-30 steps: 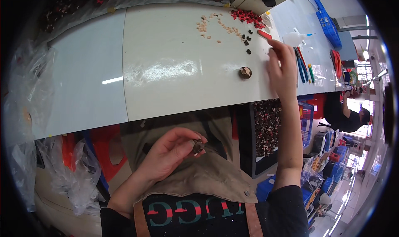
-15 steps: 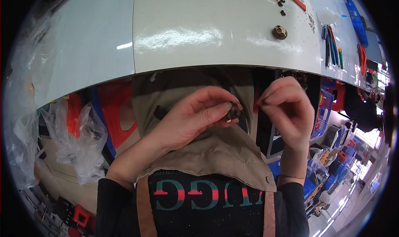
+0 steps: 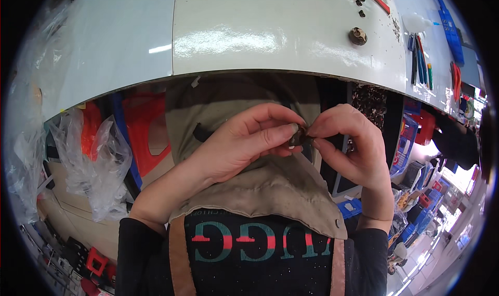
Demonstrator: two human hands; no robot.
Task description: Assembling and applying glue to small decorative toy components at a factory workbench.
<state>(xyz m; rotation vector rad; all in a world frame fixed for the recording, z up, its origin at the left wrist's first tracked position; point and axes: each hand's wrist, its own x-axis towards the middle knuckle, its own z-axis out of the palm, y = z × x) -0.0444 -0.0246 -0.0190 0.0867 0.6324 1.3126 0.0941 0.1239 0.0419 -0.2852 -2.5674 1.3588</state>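
Above my apron-covered lap, my left hand (image 3: 249, 137) grips a small, dark brown, roundish piece (image 3: 297, 138) between thumb and fingers. It has a shiny surface and a tiny pale spot at its lower edge; most of it is covered by the fingers. My right hand (image 3: 356, 143) meets it from the right, thumb and forefinger pinched against its side. What sits in that pinch looks small and dark, and I cannot make it out. On the table (image 3: 234, 26) ahead lies a round brown lump (image 3: 357, 36) with pale patches.
Several small dark bits (image 3: 362, 13) and a red-handled tool (image 3: 381, 5) lie at the table's far right. Beside them are slim tools (image 3: 420, 62) and a white bottle (image 3: 416, 22). Clear plastic bags (image 3: 99, 176) hang at left, near a red stool (image 3: 148, 135).
My right hand has moved left, bringing its pinched fingertips from apart to touching the brown piece. My left hand keeps its hold. The view has shifted slightly.
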